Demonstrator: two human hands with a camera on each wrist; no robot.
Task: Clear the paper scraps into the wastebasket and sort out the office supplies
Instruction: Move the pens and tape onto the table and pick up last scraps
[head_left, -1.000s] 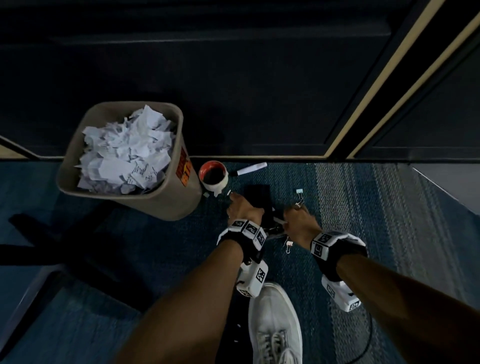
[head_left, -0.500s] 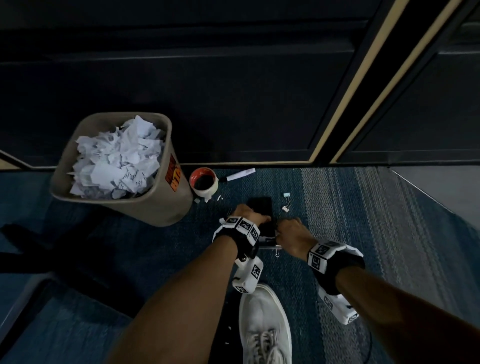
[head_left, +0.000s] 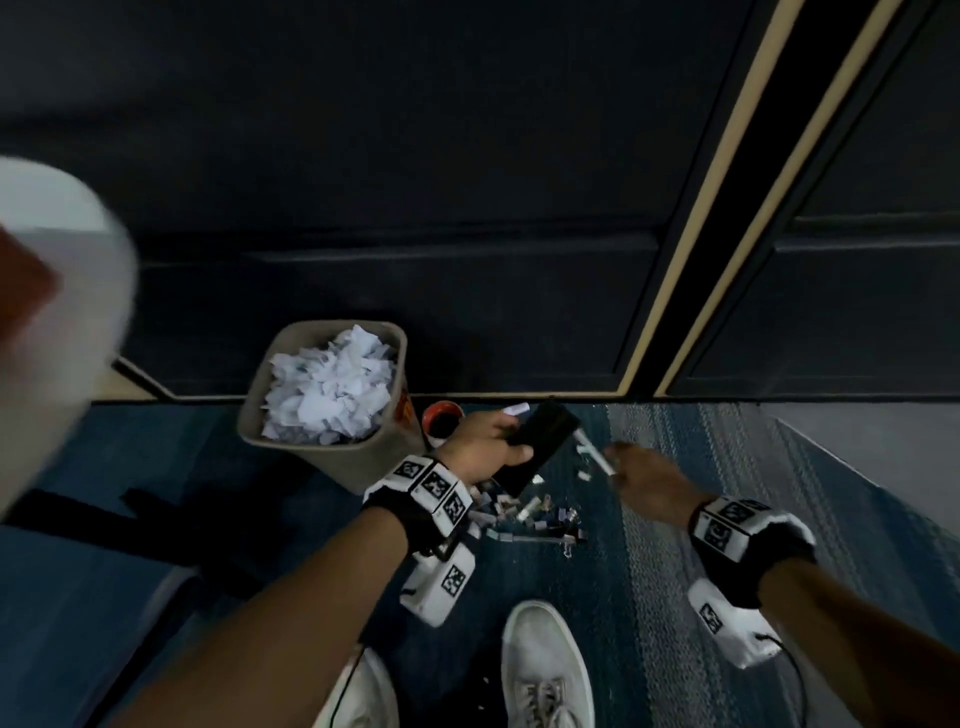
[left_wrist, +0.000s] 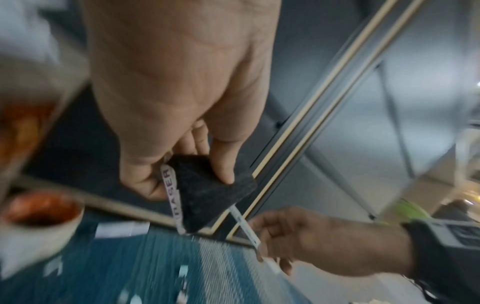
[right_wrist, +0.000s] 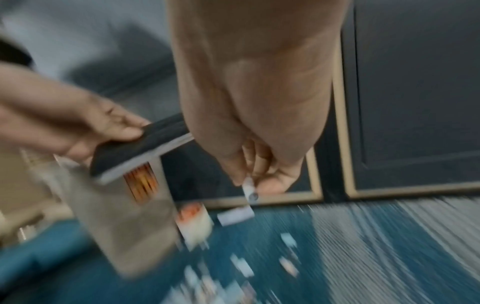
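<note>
My left hand (head_left: 511, 441) grips a black felt eraser (head_left: 540, 447) above the carpet, thumb on its felt face (left_wrist: 215, 195). Just right of it, my right hand (head_left: 613, 462) pinches a thin white pen (head_left: 595, 457) by one end, and the pen (left_wrist: 246, 228) angles up toward the eraser. The tan wastebasket (head_left: 332, 467) stands to the left, heaped with paper scraps (head_left: 327, 395). Below my hands, a pile of binder clips and small scraps (head_left: 524, 517) lies on the carpet. The right wrist view is blurred but shows the pen (right_wrist: 249, 189) and the eraser (right_wrist: 145, 148).
A tape roll (head_left: 441, 415) with a red core sits by the wastebasket, with a white marker (head_left: 517, 409) lying beside it. Dark wall panels with tan trim (head_left: 691, 249) close off the back. My white shoes (head_left: 545, 670) stand near the pile. A blurred white shape (head_left: 57, 312) fills the far left.
Both hands were down on the carpet at the eraser. They have risen, the left lifting the eraser and the right lifting the pen, uncovering the pile of clips. The view has pulled back.
</note>
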